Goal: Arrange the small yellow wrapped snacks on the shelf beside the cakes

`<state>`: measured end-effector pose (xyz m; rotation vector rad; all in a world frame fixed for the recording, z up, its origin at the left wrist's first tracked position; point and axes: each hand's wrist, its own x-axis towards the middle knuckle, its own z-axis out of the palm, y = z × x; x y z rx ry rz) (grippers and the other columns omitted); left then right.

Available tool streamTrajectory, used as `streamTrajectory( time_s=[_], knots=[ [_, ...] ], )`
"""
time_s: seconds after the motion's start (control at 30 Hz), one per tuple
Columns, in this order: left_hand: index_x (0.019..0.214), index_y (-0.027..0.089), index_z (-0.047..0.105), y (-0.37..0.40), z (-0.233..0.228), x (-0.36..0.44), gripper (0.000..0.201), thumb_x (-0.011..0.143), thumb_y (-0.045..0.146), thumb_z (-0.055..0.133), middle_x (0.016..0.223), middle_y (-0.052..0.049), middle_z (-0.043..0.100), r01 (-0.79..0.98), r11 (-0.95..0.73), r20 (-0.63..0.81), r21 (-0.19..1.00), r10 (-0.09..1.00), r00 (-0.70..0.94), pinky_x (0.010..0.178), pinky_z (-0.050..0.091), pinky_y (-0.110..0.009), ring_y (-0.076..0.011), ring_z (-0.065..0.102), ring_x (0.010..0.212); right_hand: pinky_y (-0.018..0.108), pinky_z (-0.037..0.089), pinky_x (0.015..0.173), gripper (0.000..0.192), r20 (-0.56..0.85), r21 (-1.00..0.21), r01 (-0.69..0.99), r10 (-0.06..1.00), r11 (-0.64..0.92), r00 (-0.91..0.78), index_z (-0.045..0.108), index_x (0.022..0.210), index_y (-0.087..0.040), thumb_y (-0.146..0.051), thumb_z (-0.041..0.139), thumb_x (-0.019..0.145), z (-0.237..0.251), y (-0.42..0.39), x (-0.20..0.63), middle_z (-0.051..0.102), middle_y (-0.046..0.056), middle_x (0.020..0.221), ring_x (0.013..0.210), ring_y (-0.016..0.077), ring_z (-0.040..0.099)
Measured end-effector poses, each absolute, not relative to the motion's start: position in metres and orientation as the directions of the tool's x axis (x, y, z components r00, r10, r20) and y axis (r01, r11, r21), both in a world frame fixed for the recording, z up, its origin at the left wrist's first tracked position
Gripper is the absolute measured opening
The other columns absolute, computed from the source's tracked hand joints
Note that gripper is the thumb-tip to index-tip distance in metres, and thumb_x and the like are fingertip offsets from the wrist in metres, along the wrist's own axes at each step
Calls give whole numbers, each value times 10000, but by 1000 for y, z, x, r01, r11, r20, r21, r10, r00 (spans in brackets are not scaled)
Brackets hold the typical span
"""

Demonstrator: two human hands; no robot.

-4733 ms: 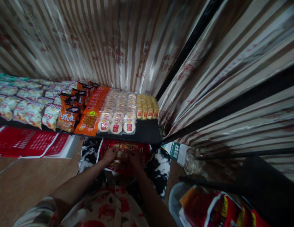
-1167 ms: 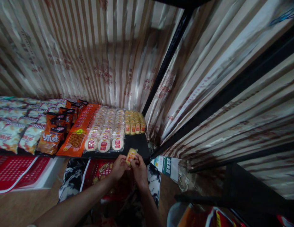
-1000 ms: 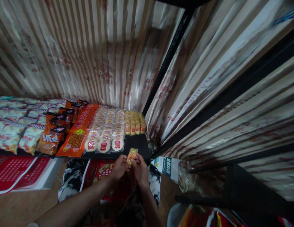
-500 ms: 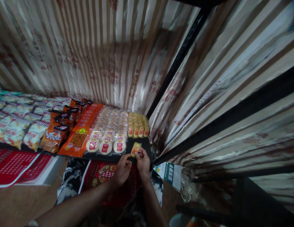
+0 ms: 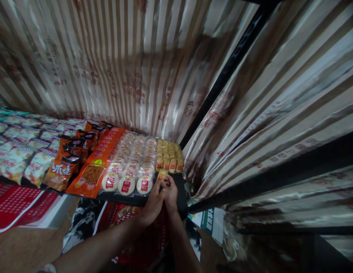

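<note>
My left hand (image 5: 154, 203) and my right hand (image 5: 170, 193) are pressed together over the black shelf (image 5: 182, 195). Between their fingertips they hold a small yellow snack packet (image 5: 162, 174), set just in front of the rows of matching yellow packets (image 5: 169, 155). To the left lie round white cakes with red labels (image 5: 127, 178). Most of the held packet is hidden by my fingers.
Orange packets (image 5: 98, 167), dark orange bags (image 5: 64, 168) and pale snack bags (image 5: 19, 151) fill the shelf leftward. A red basket (image 5: 123, 218) sits below my arms, another red basket (image 5: 17, 203) at left. Striped curtains hang behind and to the right, with black frame bars (image 5: 221, 81).
Both hands lifted a yellow packet out of the red basket below and carried it forward onto the shelf, up to the yellow rows. The view tilted upward.
</note>
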<state>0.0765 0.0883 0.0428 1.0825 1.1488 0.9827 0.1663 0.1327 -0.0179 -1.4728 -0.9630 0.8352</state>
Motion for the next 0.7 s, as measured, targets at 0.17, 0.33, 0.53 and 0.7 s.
streamTrajectory(
  time_s=[0.17, 0.33, 0.53, 0.7],
  knots=[
    [1411, 92, 287, 96, 46, 79, 660, 835, 389, 408, 1511, -94, 208, 6, 231, -228, 973, 960, 163, 1158, 111, -329, -206, 151, 1401, 282, 491, 659, 386, 25, -989, 142, 921, -33, 390, 643, 994, -180, -363, 580, 660, -24, 147, 166, 658, 15, 741, 687, 167, 598],
    [1409, 103, 295, 104, 42, 80, 679, 846, 469, 398, 1520, -94, 180, 15, 259, -258, 966, 953, 161, 1160, 86, -327, -209, 114, 1407, 288, 499, 669, 393, 31, -993, 121, 930, -15, 365, 646, 1008, -170, -346, 591, 661, -28, 155, 167, 666, 25, 758, 696, 172, 605],
    [1402, 103, 296, 112, 29, 81, 664, 852, 466, 382, 1528, -101, 153, 30, 222, -223, 975, 958, 178, 1158, 88, -331, -196, 104, 1410, 296, 506, 689, 422, 16, -989, 144, 928, -40, 372, 637, 1057, -168, -344, 582, 679, -28, 159, 167, 674, 32, 801, 705, 170, 608],
    [1413, 81, 259, 118, 26, 83, 630, 870, 389, 339, 1527, -106, 151, 69, 230, -239, 971, 955, 174, 1160, 71, -338, -182, 97, 1410, 297, 507, 698, 430, 41, -982, 187, 931, -30, 362, 638, 1086, -179, -351, 565, 699, -31, 163, 166, 676, 37, 830, 733, 175, 611]
  ],
)
